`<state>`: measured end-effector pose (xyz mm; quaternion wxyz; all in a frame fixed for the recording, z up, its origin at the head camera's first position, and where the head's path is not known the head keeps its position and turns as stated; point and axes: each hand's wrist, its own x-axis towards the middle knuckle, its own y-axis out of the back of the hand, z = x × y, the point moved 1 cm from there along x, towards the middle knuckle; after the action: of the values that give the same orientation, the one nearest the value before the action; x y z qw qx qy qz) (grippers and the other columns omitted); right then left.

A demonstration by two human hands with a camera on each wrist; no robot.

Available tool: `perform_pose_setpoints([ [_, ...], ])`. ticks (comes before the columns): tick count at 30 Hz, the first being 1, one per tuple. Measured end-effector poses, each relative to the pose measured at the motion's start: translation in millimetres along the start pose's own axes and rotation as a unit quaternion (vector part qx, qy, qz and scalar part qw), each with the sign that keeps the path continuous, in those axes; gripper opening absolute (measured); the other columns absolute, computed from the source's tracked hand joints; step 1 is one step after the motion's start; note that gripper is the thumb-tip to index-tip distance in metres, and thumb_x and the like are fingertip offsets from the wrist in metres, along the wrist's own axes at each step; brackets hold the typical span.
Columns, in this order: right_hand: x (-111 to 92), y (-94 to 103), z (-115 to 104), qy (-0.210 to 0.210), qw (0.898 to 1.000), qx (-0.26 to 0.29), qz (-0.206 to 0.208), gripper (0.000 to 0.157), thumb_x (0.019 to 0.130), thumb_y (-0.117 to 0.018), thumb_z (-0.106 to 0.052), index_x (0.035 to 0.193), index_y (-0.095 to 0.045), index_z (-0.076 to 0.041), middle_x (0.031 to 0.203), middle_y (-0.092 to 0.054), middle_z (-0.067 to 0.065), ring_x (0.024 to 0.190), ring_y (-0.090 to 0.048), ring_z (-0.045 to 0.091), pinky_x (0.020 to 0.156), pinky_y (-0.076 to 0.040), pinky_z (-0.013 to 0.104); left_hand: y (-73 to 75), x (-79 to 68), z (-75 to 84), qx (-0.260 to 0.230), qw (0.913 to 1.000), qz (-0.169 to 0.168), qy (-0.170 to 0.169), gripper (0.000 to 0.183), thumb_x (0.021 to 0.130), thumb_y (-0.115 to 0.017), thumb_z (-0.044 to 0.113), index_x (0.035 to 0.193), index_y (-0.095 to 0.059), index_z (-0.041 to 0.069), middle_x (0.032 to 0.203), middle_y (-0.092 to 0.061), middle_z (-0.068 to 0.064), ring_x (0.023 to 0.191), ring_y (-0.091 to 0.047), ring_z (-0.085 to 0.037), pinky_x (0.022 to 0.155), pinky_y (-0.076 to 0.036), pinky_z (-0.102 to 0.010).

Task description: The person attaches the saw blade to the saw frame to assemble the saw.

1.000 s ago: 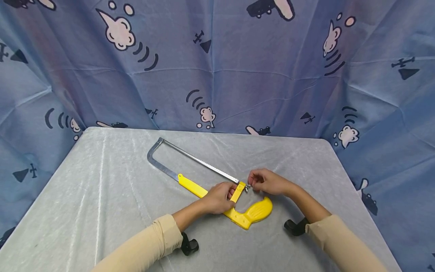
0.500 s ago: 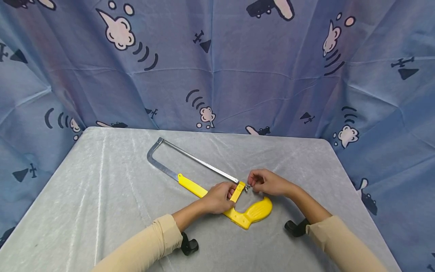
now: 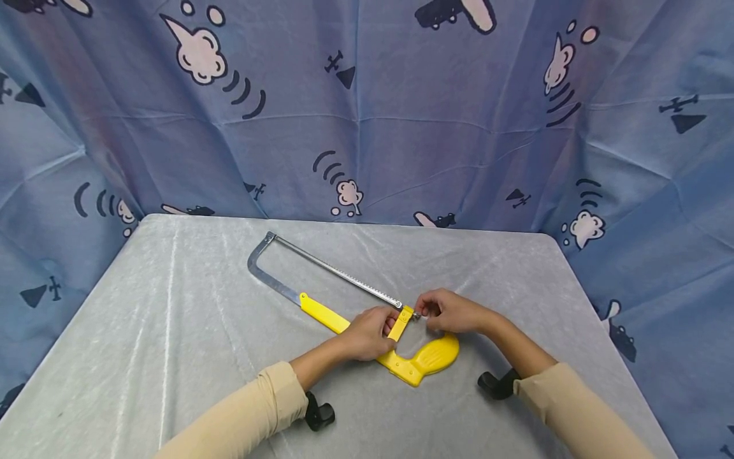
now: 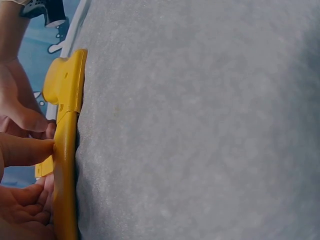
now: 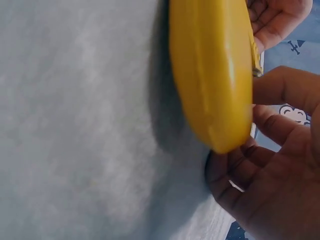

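Observation:
A hacksaw [image 3: 323,313] with a yellow handle [image 3: 438,355] and a steel front bow lies flat on the cloth-covered table. Its blade [image 3: 335,271] runs along the far side, teeth facing away. My left hand [image 3: 364,335] grips the yellow frame beside the short post that carries the blade's near end. At that post's outer side sits a small metal wing nut [image 3: 416,316], which the fingertips of my right hand [image 3: 459,311] pinch. In the right wrist view the handle [image 5: 215,75] hides part of these fingers; the exact contact is hard to see.
A pale grey velvety cloth covers the table [image 3: 172,331]. Behind and beside it hangs a blue patterned curtain [image 3: 367,115]. Black wrist-worn devices [image 3: 320,413] show under both forearms.
My right hand has shifted slightly left and down, its fingers closer around the wing nut, which looks turned. The left hand and the hacksaw have stayed in place.

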<state>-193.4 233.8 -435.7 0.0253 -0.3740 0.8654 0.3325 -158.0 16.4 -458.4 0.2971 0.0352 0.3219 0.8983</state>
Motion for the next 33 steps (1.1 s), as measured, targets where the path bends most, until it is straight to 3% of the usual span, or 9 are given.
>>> perform_pose_setpoints([
  [13,6.1,-6.7,-9.8,-0.054,0.997,-0.053,0.011,0.02,0.078,-0.075,-0.017,0.089,-0.063,-0.005,0.084,-0.047,0.007,0.075,-0.045,0.019,0.064,-0.036,0.028,0.2,0.8,-0.5,-0.003,1.0,-0.004,0.0,0.036,0.08,-0.074,0.002,0.113,-0.061,0.004,0.091,-0.055,0.003,0.084,-0.053,-0.011,0.074,-0.042,-0.022],
  [23,9.7,-10.2,-10.9,-0.063,0.994,-0.08,0.027,0.019,0.078,-0.077,-0.019,0.081,-0.061,-0.009,0.08,-0.046,0.006,0.072,-0.045,0.018,0.063,-0.034,0.028,0.3,1.2,-0.1,-0.007,1.0,0.003,-0.003,0.036,0.079,-0.074,0.002,0.113,-0.062,0.004,0.09,-0.056,0.002,0.082,-0.052,-0.01,0.074,-0.043,-0.022],
  [33,12.7,-12.6,-9.6,-0.047,0.993,-0.099,0.041,0.02,0.077,-0.076,-0.017,0.071,-0.058,-0.01,0.069,-0.045,-0.001,0.063,-0.044,0.014,0.057,-0.033,0.025,-1.5,2.1,-1.4,-0.007,1.0,0.003,-0.001,0.036,0.079,-0.075,0.001,0.113,-0.062,0.003,0.089,-0.057,0.003,0.082,-0.053,-0.01,0.074,-0.043,-0.021],
])
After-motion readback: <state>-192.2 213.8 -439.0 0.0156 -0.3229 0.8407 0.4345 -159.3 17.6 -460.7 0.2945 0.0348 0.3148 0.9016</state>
